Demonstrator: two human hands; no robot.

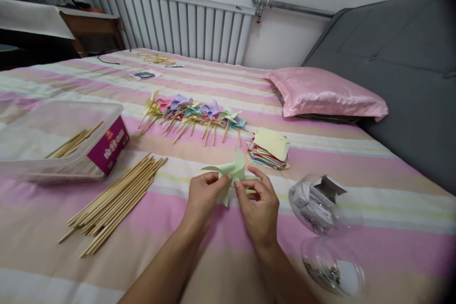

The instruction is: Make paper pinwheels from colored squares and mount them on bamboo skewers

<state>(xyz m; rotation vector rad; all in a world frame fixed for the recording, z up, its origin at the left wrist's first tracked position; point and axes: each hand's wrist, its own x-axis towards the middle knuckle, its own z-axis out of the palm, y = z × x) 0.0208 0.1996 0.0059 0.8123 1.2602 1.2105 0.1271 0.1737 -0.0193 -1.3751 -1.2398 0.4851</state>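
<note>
A pale green paper pinwheel (228, 169) is held up over the striped bedspread, its blades folded in toward the middle. My left hand (205, 195) pinches it near the centre from the left, thumb on the paper. From the right, my right hand (259, 202) grips it with thumb and fingers closed at the centre; whether a small pin is between the fingertips I cannot make out. Beyond the hands lies a stack of coloured paper squares (271, 145), pale yellow on top. Finished-looking pinwheels on sticks (192, 113) lie in a row farther back.
Loose wooden sticks (117, 204) lie at left beside a clear plastic bin (119, 118) holding more sticks. At right stand two clear round containers, one with small boxes (315, 204), one with small metal pieces (333, 268). A pink pillow (326, 92) rests by the grey headboard (392, 57).
</note>
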